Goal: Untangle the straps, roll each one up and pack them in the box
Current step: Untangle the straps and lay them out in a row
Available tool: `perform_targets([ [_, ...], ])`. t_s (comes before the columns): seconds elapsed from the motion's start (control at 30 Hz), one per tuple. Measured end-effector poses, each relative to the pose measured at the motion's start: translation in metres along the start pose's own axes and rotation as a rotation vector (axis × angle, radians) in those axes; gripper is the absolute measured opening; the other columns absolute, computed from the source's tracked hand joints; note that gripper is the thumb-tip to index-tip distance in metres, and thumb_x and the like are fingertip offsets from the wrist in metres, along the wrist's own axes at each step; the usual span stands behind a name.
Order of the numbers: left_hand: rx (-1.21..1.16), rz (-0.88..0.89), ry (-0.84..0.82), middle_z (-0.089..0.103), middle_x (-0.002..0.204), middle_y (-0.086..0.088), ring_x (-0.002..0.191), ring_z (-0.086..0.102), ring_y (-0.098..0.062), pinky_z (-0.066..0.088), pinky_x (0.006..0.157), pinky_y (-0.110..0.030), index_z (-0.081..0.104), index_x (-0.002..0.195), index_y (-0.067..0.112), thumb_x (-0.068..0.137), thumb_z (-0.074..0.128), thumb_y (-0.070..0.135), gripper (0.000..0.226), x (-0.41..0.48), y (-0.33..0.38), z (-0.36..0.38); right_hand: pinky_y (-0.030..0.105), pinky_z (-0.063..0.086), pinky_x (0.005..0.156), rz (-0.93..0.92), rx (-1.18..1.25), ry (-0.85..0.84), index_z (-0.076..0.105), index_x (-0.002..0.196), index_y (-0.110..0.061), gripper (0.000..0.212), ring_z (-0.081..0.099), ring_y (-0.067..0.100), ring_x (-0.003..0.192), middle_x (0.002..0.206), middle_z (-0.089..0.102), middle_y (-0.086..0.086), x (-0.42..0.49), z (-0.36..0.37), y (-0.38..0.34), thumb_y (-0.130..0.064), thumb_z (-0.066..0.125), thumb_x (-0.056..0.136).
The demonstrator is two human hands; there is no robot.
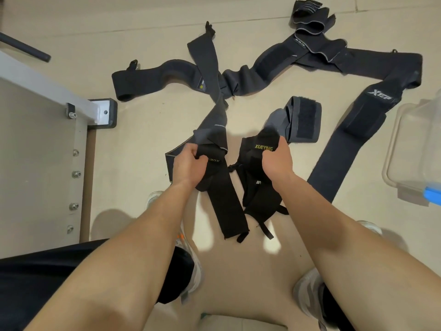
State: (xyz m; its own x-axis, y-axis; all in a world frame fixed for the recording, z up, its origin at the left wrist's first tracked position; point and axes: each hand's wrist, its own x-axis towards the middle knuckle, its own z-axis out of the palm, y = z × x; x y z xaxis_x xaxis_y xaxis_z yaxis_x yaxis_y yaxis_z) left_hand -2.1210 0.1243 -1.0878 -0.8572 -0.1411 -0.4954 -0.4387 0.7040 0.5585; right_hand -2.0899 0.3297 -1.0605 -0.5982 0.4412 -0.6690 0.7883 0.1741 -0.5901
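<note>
Both forearms reached down and forward from the crouching person, wrists bent slightly inward. The left hand (189, 164) was curled, fingers and thumb gripping the folded top end of a black strap (224, 199), whose free length lay on the floor (143, 139) toward the person's feet. The right hand (278, 157), also curled, gripped the upper edge of the XUEYING strap (255, 187) (yellow lettering showed just beside the fingers), which sat bunched beneath the palm. The two held straps lay just beside each other. A grey strap (303, 120) lay just beyond the right hand. Further out sprawled the tangle (214, 75) of other straps, and a long XTEP strap (346, 149) lay near the clear box (405, 144) at the right edge, well apart from both hands.
</note>
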Motion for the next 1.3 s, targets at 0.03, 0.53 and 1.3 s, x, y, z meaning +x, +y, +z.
perform_targets([
  [0.03,0.021,0.004,-0.033,0.068,0.092,-0.001,0.092,0.063,-0.023,0.051,0.08,-0.034,0.065,0.103,0.017,0.092,0.063,0.021,0.011,0.0,-0.003,0.002,0.043,0.036,0.117,0.0,0.014,-0.012,0.031,0.156,-0.018,0.054,0.043,0.028,0.141,0.153,0.045,0.007,0.0,0.0,0.0,-0.005,0.043,0.106],
  [0.53,-0.68,-0.432,-0.533,0.072,0.122,-0.015,0.116,0.066,-0.034,0.048,0.098,-0.046,0.06,0.133,0.008,0.104,0.051,0.041,0.044,-0.004,0.019,-0.016,0.052,0.035,0.12,0.005,0.236,-0.192,0.033,0.157,-0.023,0.056,0.042,0.026,0.144,0.155,0.046,0.002,-0.01,0.015,0.003,-0.022,0.052,0.105],
  [1.3,0.145,0.183,-0.638,0.073,0.1,0.007,0.101,0.07,-0.015,0.052,0.1,-0.037,0.066,0.109,0.024,0.085,0.079,0.018,0.028,-0.026,0.004,0.003,0.045,0.055,0.099,0.034,0.511,-0.223,0.067,0.123,-0.015,0.048,0.067,0.024,0.11,0.115,0.073,0.004,-0.001,-0.001,0.002,-0.018,0.087,0.079],
])
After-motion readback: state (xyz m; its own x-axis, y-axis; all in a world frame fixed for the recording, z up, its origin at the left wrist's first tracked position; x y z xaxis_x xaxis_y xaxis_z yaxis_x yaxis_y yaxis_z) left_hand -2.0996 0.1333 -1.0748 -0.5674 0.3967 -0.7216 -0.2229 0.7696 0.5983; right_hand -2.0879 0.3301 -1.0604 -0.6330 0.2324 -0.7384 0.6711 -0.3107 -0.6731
